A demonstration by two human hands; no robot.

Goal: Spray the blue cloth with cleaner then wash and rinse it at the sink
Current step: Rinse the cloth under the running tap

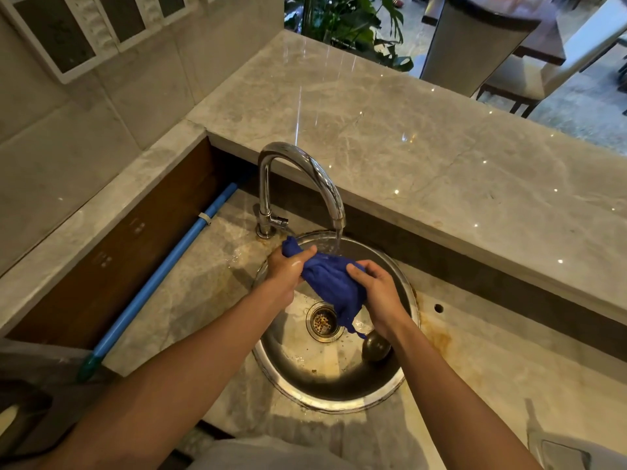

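In the head view, both bare forearms reached forward from the near edge and met over the round steel sink [400, 378]. The left hand [284, 270] was held at the far left rim of the basin, its fingers curled shut around one bunched end of the blue cloth [330, 279], a small tuft of which stuck out past the knuckles toward the faucet base. The right hand [377, 293] sat a little nearer and to the right, palm turned down, fingers and thumb clamped on the other side of the cloth. The two hands were near each other, with the cloth stretched between them.

The cloth was a deep blue, bunched into a thick wrinkled wad and looking dark and wet. It hung above the basin, not resting on the bottom, and its lower end tapered to a point dangling just above and right of the drain [322, 322]. A thin stream of water fell from the spout of the curved chrome faucet [298, 171] onto the far edge of the cloth.

A dark rounded object [376, 347], which I could not identify, lay in the basin below the right wrist. A blue pipe [163, 266] ran along the left side of the marble counter [424, 147].
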